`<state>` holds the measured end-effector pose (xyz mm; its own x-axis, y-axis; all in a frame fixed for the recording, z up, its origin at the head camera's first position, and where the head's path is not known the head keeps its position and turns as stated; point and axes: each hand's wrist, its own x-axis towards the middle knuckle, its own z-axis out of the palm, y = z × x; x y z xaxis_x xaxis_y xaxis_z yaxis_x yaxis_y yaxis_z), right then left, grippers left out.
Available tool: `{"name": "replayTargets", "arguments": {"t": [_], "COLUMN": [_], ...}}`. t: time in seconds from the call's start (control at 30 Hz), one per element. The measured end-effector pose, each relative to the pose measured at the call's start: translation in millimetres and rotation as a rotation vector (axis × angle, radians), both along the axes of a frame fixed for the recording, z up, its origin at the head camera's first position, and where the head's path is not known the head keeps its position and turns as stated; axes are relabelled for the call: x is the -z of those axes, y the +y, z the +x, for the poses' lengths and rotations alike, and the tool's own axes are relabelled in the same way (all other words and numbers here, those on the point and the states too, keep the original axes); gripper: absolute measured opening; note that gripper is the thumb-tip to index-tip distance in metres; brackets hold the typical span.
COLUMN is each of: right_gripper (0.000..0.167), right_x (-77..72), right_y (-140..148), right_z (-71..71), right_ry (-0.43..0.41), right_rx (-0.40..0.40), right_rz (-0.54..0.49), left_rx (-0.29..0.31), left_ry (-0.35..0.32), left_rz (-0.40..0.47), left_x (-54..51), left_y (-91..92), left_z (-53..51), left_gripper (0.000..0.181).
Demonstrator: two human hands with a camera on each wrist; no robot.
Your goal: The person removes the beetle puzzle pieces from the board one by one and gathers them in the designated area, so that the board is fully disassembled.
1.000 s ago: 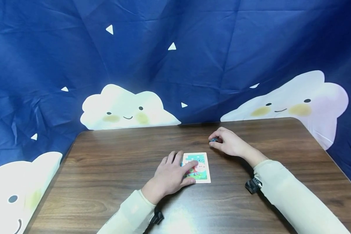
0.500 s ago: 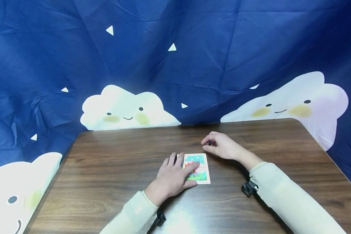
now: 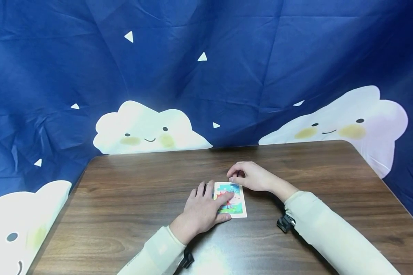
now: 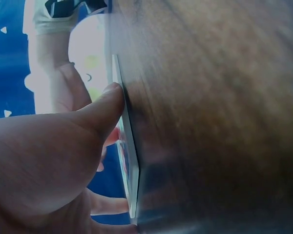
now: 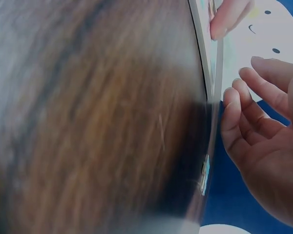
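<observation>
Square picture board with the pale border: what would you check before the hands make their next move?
1. Pale-bordered square picture board flat on the brown wood-grain table: ok.
2. Bare left hand resting on the board: ok.
3. Whole picture uncovered: not ok; the left hand hides part.
4. Bare right hand near the board: ok, at its far right corner.
5. Small, flat, multicoloured piece on the board: not ok; the right wrist view shows it apart, on the table.
6. Piece matching the picture: cannot tell; too small.

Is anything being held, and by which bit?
Nothing I can see: the right hand looks empty; the left hand rests on the picture board, thumb at its near edge.
</observation>
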<state>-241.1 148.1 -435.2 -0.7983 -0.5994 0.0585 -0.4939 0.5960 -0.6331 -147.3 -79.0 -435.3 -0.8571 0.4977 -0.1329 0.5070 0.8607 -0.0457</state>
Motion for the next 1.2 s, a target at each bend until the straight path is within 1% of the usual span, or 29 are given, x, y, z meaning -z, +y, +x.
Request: {"name": "replayTargets", "arguments": {"t": [0.3, 0.5, 0.6, 0.73, 0.97, 1.2], "right_gripper": [0.015, 0.016, 0.018, 0.020, 0.021, 0.025], "right_x": [3.0, 3.9, 3.3, 3.2, 1.7, 1.9], "right_y": [-11, -14, -15, -16, -18, -22], "right_z": [1.5, -0.1, -0.7, -1.3, -2.4, -3.3], "right_ry": [-0.082, -0.083, -0.083, -0.090, -0.097, -0.104], "right_rx": [-0.044, -0.109, -0.140, -0.153, -0.173, -0.214], "right_rz": [0.015, 0.041, 0.052, 0.052, 0.057, 0.046], "left_rx": [-0.003, -0.003, -0.008, -0.016, -0.010, -0.014], "left_ry": [-0.001, 0.001, -0.014, -0.036, -0.025, -0.031], "left_rz": [-0.038, -0.052, -0.061, -0.072, -0.066, -0.070], "left_x": [-1.5, -2.2, -1.9, -1.2, -1.2, -0.9], "left_y": [0.0, 0.1, 0.3, 0.9, 0.9, 1.5], "left_z": [-0.6, -1.4, -1.4, -1.3, -1.3, -0.9], "left_gripper": [0.066, 0.067, 0.067, 0.068, 0.069, 0.068]}}
